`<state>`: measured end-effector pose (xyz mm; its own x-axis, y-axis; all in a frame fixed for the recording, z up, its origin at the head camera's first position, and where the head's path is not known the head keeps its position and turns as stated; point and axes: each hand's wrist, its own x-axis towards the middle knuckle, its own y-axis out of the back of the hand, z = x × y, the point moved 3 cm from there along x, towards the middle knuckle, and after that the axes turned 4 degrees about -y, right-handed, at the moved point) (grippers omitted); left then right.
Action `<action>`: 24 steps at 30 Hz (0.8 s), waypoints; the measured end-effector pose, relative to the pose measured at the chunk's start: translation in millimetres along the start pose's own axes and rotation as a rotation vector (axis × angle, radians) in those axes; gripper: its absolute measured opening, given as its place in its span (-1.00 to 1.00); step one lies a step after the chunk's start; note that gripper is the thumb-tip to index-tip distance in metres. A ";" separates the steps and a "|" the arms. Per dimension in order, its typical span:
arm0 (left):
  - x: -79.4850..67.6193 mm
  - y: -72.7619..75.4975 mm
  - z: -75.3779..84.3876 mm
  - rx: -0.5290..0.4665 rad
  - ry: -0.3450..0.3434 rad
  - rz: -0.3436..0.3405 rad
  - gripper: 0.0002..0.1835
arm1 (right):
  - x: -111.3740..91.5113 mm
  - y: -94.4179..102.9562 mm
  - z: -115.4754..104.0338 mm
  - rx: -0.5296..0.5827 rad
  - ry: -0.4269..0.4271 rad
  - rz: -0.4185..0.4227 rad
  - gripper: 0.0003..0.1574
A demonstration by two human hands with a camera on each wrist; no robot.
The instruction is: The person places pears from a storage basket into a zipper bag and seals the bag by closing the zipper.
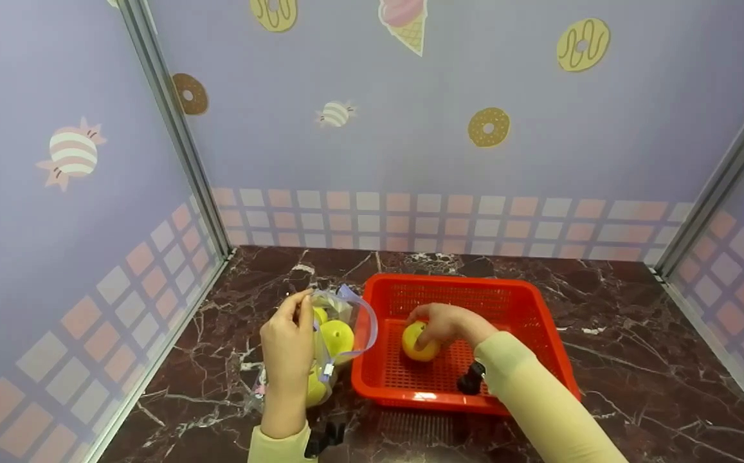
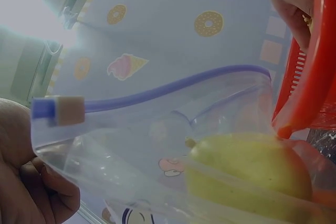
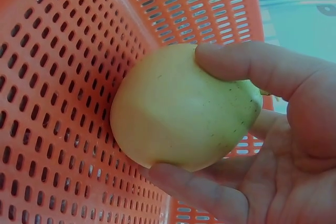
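My right hand (image 1: 450,323) reaches into a red plastic basket (image 1: 455,280) and grips a yellow pear (image 1: 411,347). In the right wrist view, thumb and fingers curl round this pear (image 3: 168,111), close to the slotted basket wall. Left of the basket, my left hand (image 1: 288,350) pinches the rim of a clear zip bag (image 2: 126,135) whose mouth stands open. The bag has a purple zip strip and a pale slider (image 2: 70,110). Several yellow-green pears lie inside, one pear (image 2: 244,169) showing large in the left wrist view.
The bag stands right against the basket's left side. Both are on a dark red marbled table (image 1: 635,360). Patterned lilac walls (image 1: 410,154) with metal corner posts (image 1: 179,128) enclose the back and sides.
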<state>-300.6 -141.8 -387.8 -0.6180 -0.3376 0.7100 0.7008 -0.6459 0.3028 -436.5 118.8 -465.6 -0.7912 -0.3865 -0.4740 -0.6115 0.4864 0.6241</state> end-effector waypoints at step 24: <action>-0.3 -0.3 -0.5 0.001 -0.008 0.003 -0.84 | -14.1 21.7 -12.7 0.185 0.098 0.041 -0.38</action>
<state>-300.9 -141.9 -388.4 -0.6132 -0.3340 0.7159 0.7027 -0.6445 0.3013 -438.5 124.8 -437.5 -0.8160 -0.4334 -0.3825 -0.5776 0.6352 0.5127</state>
